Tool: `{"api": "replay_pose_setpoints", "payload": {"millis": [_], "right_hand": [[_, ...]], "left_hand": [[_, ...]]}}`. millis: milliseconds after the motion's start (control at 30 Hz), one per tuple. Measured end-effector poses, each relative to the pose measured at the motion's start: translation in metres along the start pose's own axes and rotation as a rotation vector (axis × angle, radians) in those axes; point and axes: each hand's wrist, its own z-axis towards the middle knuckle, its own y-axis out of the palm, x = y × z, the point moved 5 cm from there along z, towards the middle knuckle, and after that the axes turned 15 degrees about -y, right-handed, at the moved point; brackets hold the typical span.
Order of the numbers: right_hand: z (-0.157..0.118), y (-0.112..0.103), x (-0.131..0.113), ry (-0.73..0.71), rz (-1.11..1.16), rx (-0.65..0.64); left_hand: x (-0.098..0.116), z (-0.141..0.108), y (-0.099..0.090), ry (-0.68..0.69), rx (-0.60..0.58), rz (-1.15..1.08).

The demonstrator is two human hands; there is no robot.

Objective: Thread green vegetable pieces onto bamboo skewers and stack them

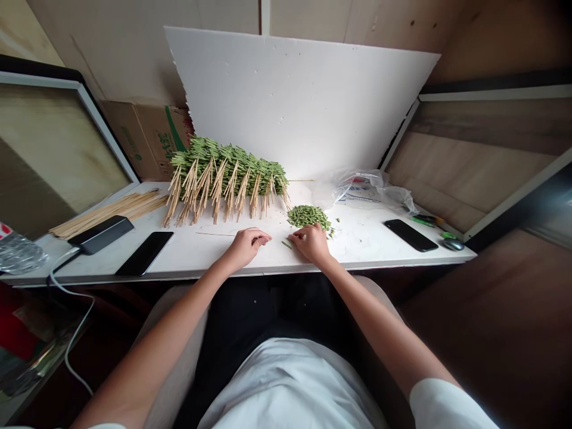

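My left hand (244, 248) is closed in a pinch at the table's front. A thin bamboo skewer (214, 234) runs out of it to the left, close to the tabletop. Across a small gap, my right hand (311, 242) is closed too, with a short green bean piece (286, 243) at its fingertips. Just behind that hand lies a loose pile of cut green bean pieces (307, 215). Farther back on the left, many loaded skewers (232, 164) are stacked, green ends to the rear and bare sticks pointing forward.
Bare skewers (114, 210) lie at left, near a black box-shaped device (102, 234) with a cable and a phone (145, 253). On the right are a clear plastic bag (361, 187), another phone (410, 235) and a mouse (453, 243). A white foam board (304, 101) stands behind.
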Motion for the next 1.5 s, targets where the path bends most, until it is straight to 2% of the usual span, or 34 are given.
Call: {"api": "replay_pose_setpoints", "payload": {"millis": [100,200,367,467,533,600,667,767,967,1167,1333,1500], "right_hand": [[-0.001,0.003,-0.006,0.005,0.011,-0.014],[0.002,0.001,-0.009,0.008,0.145,0.016],[0.008,-0.014,-0.001,0.064,0.423,0.159],[0.011,-0.021,0.000,0.103,0.603,0.208],[0.012,-0.023,-0.010,0.041,0.688,0.160],[0.012,-0.022,-0.026,-0.087,0.738,0.067],[0.010,-0.021,-0.041,-0.224,0.750,0.015],[0.007,-0.022,-0.053,-0.352,0.714,0.061],[0.007,-0.034,-0.050,-0.342,0.637,0.206],[0.005,-0.036,-0.059,-0.362,0.608,0.181],[0.003,-0.035,-0.065,-0.358,0.649,0.208],[0.003,-0.026,-0.064,-0.287,0.972,0.235]], "left_hand": [[0.002,0.000,-0.001,0.025,0.030,0.063],[0.004,0.000,-0.002,0.024,0.020,0.073],[0.003,0.000,-0.003,-0.009,0.012,0.048],[0.002,-0.001,0.000,-0.068,-0.029,-0.040],[0.004,-0.003,0.003,-0.096,-0.046,-0.112],[0.008,-0.006,0.005,-0.091,-0.046,-0.168],[0.014,-0.008,0.005,-0.069,-0.043,-0.213],[0.018,-0.009,0.003,-0.049,-0.038,-0.241],[0.012,-0.003,-0.006,-0.048,0.037,-0.149],[0.016,-0.006,-0.006,0.017,0.058,-0.114],[0.026,-0.010,-0.001,0.029,-0.046,-0.158],[0.028,-0.011,0.007,0.040,-0.166,-0.284]]}}
